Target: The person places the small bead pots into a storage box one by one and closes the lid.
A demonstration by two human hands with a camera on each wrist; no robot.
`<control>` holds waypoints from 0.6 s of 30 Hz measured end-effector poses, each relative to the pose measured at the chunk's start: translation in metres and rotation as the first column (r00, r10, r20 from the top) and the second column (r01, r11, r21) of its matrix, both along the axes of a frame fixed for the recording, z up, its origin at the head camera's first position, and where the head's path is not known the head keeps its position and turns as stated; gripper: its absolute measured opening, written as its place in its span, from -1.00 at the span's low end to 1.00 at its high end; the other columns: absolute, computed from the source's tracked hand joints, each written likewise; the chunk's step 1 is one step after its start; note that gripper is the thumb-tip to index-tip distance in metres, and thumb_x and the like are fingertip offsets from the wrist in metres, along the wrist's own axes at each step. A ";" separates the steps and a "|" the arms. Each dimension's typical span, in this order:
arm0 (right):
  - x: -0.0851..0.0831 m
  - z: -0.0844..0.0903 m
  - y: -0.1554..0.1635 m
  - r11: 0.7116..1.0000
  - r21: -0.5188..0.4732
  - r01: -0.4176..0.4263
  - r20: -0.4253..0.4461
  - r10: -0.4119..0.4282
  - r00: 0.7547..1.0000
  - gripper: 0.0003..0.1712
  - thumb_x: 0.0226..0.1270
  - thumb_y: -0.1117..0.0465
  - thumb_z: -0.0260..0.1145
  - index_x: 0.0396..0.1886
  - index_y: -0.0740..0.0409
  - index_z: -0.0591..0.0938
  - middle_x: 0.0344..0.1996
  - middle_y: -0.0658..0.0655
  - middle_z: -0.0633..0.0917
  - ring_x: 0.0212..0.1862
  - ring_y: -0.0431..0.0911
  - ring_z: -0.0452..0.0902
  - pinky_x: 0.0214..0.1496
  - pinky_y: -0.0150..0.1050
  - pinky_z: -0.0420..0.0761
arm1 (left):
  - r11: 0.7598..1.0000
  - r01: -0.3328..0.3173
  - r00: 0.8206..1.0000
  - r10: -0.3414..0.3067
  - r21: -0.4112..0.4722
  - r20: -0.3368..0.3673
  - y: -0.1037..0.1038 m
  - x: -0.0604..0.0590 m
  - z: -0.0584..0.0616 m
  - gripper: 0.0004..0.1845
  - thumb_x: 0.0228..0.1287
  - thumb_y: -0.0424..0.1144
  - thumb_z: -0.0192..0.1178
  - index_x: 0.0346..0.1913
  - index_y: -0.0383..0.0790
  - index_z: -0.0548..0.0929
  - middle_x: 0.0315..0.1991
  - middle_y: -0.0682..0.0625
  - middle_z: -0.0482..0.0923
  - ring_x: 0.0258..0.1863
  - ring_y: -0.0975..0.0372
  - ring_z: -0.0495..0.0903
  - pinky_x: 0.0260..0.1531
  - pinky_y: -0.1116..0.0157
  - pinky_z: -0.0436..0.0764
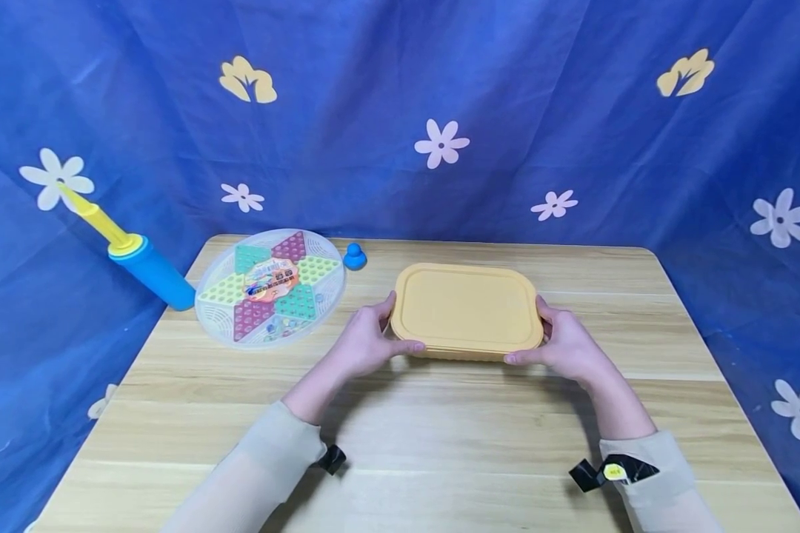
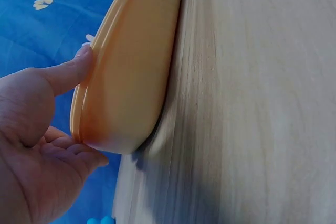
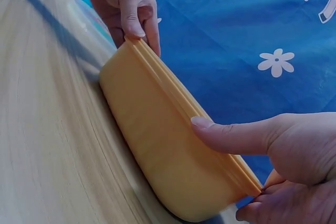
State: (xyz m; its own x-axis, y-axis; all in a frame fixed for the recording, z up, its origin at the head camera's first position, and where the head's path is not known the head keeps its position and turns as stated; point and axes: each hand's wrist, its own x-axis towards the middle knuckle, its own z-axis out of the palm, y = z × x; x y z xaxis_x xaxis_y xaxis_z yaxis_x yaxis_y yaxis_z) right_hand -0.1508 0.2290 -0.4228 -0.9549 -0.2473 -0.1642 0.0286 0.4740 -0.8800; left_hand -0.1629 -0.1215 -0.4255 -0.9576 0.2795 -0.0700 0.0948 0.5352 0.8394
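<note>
A yellow-orange plastic box (image 1: 467, 307) with a flat, rounded lid is at the middle of the wooden table, lid up. At its left end my left hand (image 1: 367, 339) grips the lid rim, thumb on the near edge and fingers round the side. My right hand (image 1: 567, 342) holds the opposite end the same way, its thumb pressing the front rim. Both wrist views show the smooth side of the box (image 2: 131, 72) close to the tabletop, and the lid rim (image 3: 173, 93) between thumb and fingers. What the box contains is hidden.
Left of the box lies a round Chinese checkers board (image 1: 270, 289) with a coloured star. A small blue knobbed piece (image 1: 355, 257) stands behind it. A blue and yellow hand pump (image 1: 150, 270) leans at the table's left edge. Blue flowered cloth (image 1: 440, 89) hangs behind the wooden table (image 1: 427, 444).
</note>
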 end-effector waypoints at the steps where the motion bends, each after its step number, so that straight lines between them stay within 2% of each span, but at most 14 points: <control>1: 0.000 0.000 0.000 1.000 -0.002 -0.001 -0.001 0.001 1.000 0.52 -0.05 0.22 0.81 0.63 0.54 -0.09 0.63 0.45 0.04 0.53 0.16 0.27 0.48 -0.11 0.46 | 1.000 -0.005 1.000 0.005 0.013 0.008 0.000 0.001 0.000 0.25 0.01 -0.02 0.72 0.60 -0.43 0.16 0.59 -0.24 0.14 0.51 0.03 0.29 0.51 0.18 0.36; 7: -0.001 0.001 0.001 1.000 -0.015 -0.022 -0.030 0.021 0.999 0.53 -0.10 0.24 0.83 0.63 0.52 -0.06 0.61 0.45 0.14 0.43 0.12 0.42 0.31 -0.37 0.58 | 0.999 -0.015 1.000 0.014 0.042 0.021 -0.001 0.005 -0.001 0.24 -0.01 -0.05 0.74 0.60 -0.43 0.17 0.58 -0.26 0.16 0.48 0.05 0.36 0.45 0.22 0.43; 11: -0.001 0.000 0.002 1.000 0.004 -0.024 -0.032 0.025 0.999 0.55 -0.11 0.20 0.84 0.62 0.54 -0.06 0.57 0.48 0.22 0.37 0.10 0.48 0.25 -0.38 0.62 | 0.998 -0.016 0.999 0.014 0.059 0.030 0.000 0.006 -0.001 0.24 0.00 -0.07 0.73 0.60 -0.43 0.15 0.58 -0.26 0.15 0.49 0.09 0.33 0.46 0.24 0.41; 18: 0.001 -0.002 0.000 1.000 0.004 -0.015 -0.025 0.015 1.000 0.52 -0.10 0.24 0.83 0.61 0.57 -0.06 0.54 0.51 0.26 0.32 0.12 0.54 0.18 -0.40 0.67 | 0.999 -0.038 0.998 0.036 0.032 0.055 0.002 0.006 -0.001 0.24 -0.01 -0.08 0.74 0.59 -0.44 0.15 0.57 -0.26 0.14 0.48 0.09 0.34 0.45 0.25 0.40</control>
State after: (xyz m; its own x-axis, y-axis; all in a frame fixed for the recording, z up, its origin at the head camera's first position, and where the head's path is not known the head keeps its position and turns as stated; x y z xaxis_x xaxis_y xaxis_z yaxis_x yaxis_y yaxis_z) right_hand -0.1501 0.2294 -0.4248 -0.9551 -0.2607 -0.1409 -0.0008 0.4777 -0.8785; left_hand -0.1570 -0.1191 -0.4262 -0.9623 0.2470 -0.1135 0.0294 0.5096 0.8599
